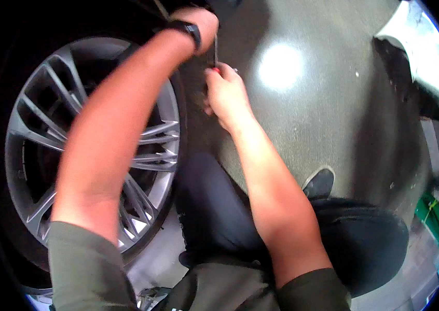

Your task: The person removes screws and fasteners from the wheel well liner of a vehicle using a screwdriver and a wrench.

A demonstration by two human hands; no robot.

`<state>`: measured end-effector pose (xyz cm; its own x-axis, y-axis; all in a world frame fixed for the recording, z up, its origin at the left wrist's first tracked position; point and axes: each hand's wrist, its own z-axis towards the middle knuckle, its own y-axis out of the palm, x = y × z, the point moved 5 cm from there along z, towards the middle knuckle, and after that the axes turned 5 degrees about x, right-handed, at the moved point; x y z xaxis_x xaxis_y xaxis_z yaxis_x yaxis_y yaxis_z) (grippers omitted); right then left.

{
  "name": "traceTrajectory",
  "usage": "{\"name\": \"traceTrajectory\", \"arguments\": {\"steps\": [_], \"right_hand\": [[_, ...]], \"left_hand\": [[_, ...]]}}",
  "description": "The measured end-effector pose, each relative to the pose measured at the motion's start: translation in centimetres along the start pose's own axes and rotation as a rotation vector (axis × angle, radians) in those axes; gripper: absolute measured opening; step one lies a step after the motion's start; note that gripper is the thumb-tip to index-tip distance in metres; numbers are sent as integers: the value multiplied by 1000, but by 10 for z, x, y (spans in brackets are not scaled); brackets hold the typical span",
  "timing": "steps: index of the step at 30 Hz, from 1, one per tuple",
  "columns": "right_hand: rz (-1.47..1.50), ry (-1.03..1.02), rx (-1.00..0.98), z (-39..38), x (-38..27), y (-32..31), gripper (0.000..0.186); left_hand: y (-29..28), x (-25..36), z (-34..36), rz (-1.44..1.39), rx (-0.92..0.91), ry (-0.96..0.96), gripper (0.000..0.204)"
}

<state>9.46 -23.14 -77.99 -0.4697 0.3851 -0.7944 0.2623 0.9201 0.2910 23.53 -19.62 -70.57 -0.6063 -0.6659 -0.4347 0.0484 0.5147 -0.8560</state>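
My right hand (pixel 226 96) is closed around the red handle of what looks like a screwdriver (pixel 216 51). Its thin metal shaft points away from me, up toward my left hand (pixel 201 22). That hand reaches to the dark area at the top, beside the far end of the shaft, with a black wristband (pixel 189 32) on its wrist. Its fingers are hidden, and the tip of the tool cannot be seen. My left forearm crosses in front of a car wheel (pixel 17 129) with silver spokes and a dark tyre.
The wheel fills the left side, close to my left arm. My bent legs (pixel 214 207) and a dark shoe (pixel 320 181) are below, on a shiny grey floor (pixel 302 114). A pale curved panel (pixel 422 41) stands at the far right, with a green object (pixel 436 220) nearer me.
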Motion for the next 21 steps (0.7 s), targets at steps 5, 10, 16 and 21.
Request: {"name": "traceTrajectory", "arguments": {"steps": [5, 10, 16, 21], "right_hand": [[-359, 68, 59, -20, -51, -30, 39], [-593, -123, 32, -39, -96, -42, 42], [-225, 88, -28, -49, -113, -19, 45], [-109, -2, -73, -30, -117, 14, 29]], "left_hand": [[16, -2, -10, -59, 137, -131, 20], [30, 1, -19, 32, 371, -152, 18], [20, 6, -26, -4, 347, -114, 22], [19, 5, -31, -78, 424, -112, 20]]}}
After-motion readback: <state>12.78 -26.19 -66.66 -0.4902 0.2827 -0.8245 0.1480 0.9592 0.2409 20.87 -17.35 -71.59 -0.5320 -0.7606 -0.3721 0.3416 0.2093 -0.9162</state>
